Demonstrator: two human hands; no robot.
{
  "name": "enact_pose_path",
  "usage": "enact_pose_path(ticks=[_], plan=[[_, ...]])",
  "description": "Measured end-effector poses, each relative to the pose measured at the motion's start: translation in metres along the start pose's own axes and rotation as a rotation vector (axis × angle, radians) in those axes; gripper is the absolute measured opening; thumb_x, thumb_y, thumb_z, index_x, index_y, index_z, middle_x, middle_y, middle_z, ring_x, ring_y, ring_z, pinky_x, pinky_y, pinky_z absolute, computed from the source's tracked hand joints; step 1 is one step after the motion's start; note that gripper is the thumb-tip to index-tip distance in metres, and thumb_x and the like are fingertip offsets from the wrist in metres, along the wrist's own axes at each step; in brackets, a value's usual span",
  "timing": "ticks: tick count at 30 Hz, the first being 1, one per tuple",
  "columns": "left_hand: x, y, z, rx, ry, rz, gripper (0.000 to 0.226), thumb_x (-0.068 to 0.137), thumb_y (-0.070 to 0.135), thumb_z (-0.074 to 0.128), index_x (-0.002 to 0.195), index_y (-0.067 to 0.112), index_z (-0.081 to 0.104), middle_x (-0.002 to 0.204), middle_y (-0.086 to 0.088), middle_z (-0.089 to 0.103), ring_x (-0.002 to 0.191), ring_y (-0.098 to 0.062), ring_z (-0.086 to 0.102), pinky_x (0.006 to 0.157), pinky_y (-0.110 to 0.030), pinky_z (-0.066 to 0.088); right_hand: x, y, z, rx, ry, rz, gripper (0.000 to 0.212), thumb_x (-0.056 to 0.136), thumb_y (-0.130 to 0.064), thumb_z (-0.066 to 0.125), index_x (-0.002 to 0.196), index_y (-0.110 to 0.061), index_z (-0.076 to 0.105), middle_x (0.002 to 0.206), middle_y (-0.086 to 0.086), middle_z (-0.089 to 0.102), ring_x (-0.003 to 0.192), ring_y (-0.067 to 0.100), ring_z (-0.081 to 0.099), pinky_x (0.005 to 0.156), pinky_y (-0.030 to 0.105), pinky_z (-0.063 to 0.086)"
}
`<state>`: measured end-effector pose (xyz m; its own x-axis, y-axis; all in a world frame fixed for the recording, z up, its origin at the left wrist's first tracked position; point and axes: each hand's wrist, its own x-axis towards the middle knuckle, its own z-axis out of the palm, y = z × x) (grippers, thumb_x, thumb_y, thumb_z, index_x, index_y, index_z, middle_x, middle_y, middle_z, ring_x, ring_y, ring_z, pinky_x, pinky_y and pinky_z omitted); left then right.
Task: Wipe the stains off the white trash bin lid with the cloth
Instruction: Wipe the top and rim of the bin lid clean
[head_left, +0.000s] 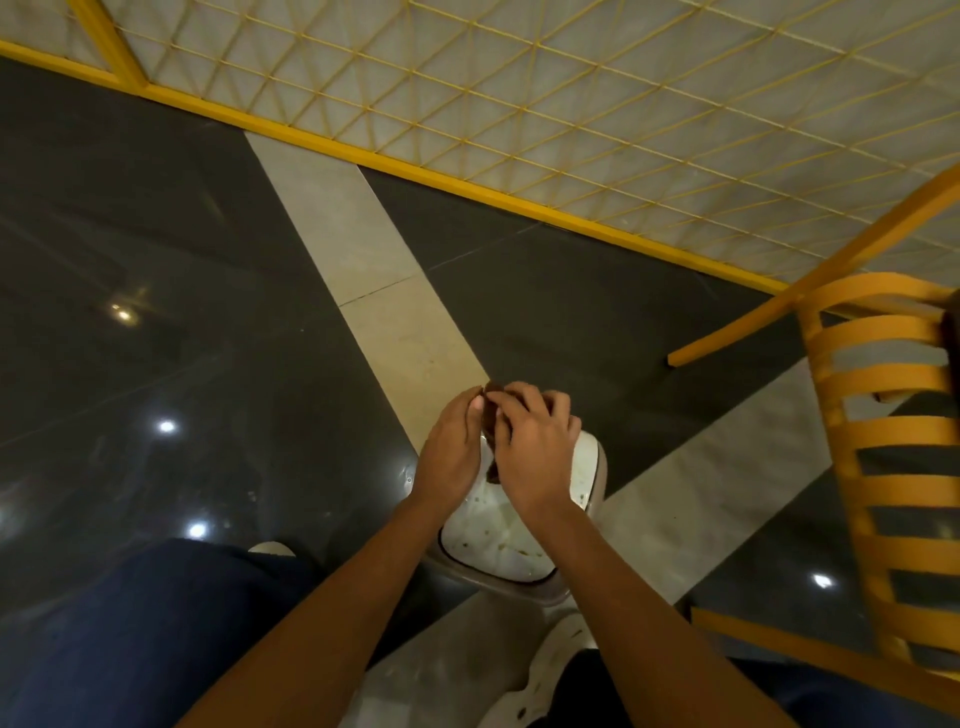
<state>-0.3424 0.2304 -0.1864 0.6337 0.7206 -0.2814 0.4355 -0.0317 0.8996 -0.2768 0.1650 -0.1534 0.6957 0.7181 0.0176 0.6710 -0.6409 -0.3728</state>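
- Cloth (491, 417), dark brown and bunched, was held between both hands above the far end of the lid. Little of it showed past the fingers.
- Left hand (451, 448) had its fingers curled, with thumb and fingertips pinching the cloth's upper edge. The right hand (536, 441) was bent over the cloth from the other side and gripped it too.
- White trash bin lid (488, 525) lay directly under the hands, seated in a brownish rim (524, 593). The bin stood on the dark floor (208, 312) in front of the person's knees.
- Stains (519, 550) showed as brown specks and a smear, thickest on the lid's near half.
- Step in hand, as I judged it, was gathering the cloth into a pad before the first wipe. Whether its hanging tail touched the lid could not be told.
- Folding it flat would have served better than a tight wad, since more face would meet the plastic.
- One hand was best freed to steady the rim, because a light bin could slide or the lid could tip under pressure.
- Strokes were best run from the clean far end toward the soiled near edge, turning the cloth to a fresh face as it loaded.
- Yellow slatted chair (883, 441) stood well apart to the right, clear of the elbows.
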Motion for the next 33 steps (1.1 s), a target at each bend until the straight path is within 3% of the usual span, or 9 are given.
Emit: enact_pose_path(ticks=[3, 7, 12, 15, 20, 23, 26, 29, 33], plan=[[-0.002, -0.003, 0.002, 0.007, 0.032, 0.000, 0.040, 0.098, 0.041, 0.025, 0.120, 0.022, 0.054, 0.113, 0.005, 0.061, 0.103, -0.007, 0.056, 0.084, -0.019, 0.043, -0.003, -0.008, 0.000, 0.064, 0.031, 0.004, 0.030, 0.090, -0.022, 0.044, 0.105, -0.013, 0.069, 0.107, 0.004, 0.068, 0.106, 0.028, 0.055, 0.091, 0.043, 0.045], [-0.007, 0.000, 0.001, 0.026, 0.175, -0.050, 0.039, 0.099, 0.038, 0.024, 0.112, 0.020, 0.056, 0.103, 0.005, 0.062, 0.088, -0.003, 0.055, 0.068, -0.008, 0.036, -0.001, -0.018, 0.003, 0.078, 0.052, -0.220, 0.030, 0.084, -0.022, 0.047, 0.092, -0.008, 0.072, 0.092, 0.005, 0.071, 0.095, 0.020, 0.058, 0.084, 0.035, 0.053], [-0.002, 0.001, 0.004, -0.045, 0.296, -0.105, 0.041, 0.099, 0.037, 0.025, 0.124, 0.017, 0.051, 0.118, -0.001, 0.059, 0.105, -0.011, 0.055, 0.085, -0.019, 0.039, 0.017, -0.010, -0.002, 0.002, -0.018, -0.380, 0.027, 0.067, -0.010, 0.080, 0.092, -0.004, 0.072, 0.092, 0.008, 0.071, 0.088, 0.026, 0.064, 0.080, 0.038, 0.055], [-0.004, 0.003, 0.008, -0.029, 0.284, -0.108, 0.042, 0.099, 0.034, 0.028, 0.132, 0.015, 0.045, 0.130, -0.005, 0.052, 0.118, -0.017, 0.050, 0.095, -0.019, 0.034, 0.009, 0.008, -0.009, -0.102, -0.004, -0.328, 0.046, 0.056, -0.018, 0.086, 0.098, -0.007, 0.070, 0.098, 0.007, 0.070, 0.092, 0.026, 0.064, 0.087, 0.037, 0.051], [-0.003, 0.004, 0.007, -0.008, 0.274, -0.128, 0.041, 0.099, 0.035, 0.027, 0.134, 0.020, 0.043, 0.133, -0.001, 0.051, 0.120, -0.016, 0.048, 0.091, -0.017, 0.033, 0.004, 0.004, -0.007, 0.072, 0.041, 0.115, 0.035, 0.084, -0.011, 0.062, 0.118, -0.008, 0.061, 0.122, 0.008, 0.060, 0.117, 0.027, 0.046, 0.105, 0.039, 0.036], [-0.003, 0.003, 0.008, 0.083, 0.280, -0.073, 0.040, 0.099, 0.032, 0.027, 0.131, 0.017, 0.047, 0.128, -0.002, 0.056, 0.116, -0.017, 0.053, 0.089, -0.017, 0.036, -0.005, -0.017, 0.005, 0.054, -0.012, -0.107, 0.044, 0.067, -0.006, 0.078, 0.109, -0.005, 0.066, 0.111, 0.011, 0.065, 0.109, 0.028, 0.056, 0.102, 0.037, 0.037], [-0.003, 0.004, 0.005, 0.155, 0.292, -0.042, 0.045, 0.098, 0.038, 0.024, 0.129, 0.018, 0.049, 0.124, -0.001, 0.059, 0.111, -0.017, 0.056, 0.087, -0.017, 0.035, -0.006, -0.012, -0.001, -0.099, -0.139, -0.147, 0.063, 0.047, -0.032, 0.089, 0.105, -0.013, 0.070, 0.107, 0.004, 0.069, 0.101, 0.023, 0.063, 0.094, 0.035, 0.047], [-0.004, 0.010, 0.007, 0.249, 0.262, 0.003, 0.060, 0.090, 0.049, 0.020, 0.133, 0.016, 0.046, 0.131, -0.003, 0.054, 0.116, -0.021, 0.053, 0.095, -0.029, 0.037, 0.003, 0.014, -0.008, -0.127, -0.170, -0.115, 0.063, 0.075, -0.031, 0.072, 0.131, -0.013, 0.050, 0.134, 0.005, 0.050, 0.125, 0.026, 0.041, 0.110, 0.035, 0.026], [0.000, 0.007, 0.009, 0.214, 0.311, -0.070, 0.039, 0.099, 0.034, 0.029, 0.131, 0.023, 0.048, 0.128, 0.000, 0.057, 0.116, -0.021, 0.053, 0.092, -0.029, 0.036, 0.011, 0.005, -0.013, -0.201, -0.160, -0.082, 0.062, 0.081, -0.033, 0.066, 0.135, -0.018, 0.041, 0.138, 0.003, 0.041, 0.124, 0.024, 0.033, 0.110, 0.033, 0.022]])
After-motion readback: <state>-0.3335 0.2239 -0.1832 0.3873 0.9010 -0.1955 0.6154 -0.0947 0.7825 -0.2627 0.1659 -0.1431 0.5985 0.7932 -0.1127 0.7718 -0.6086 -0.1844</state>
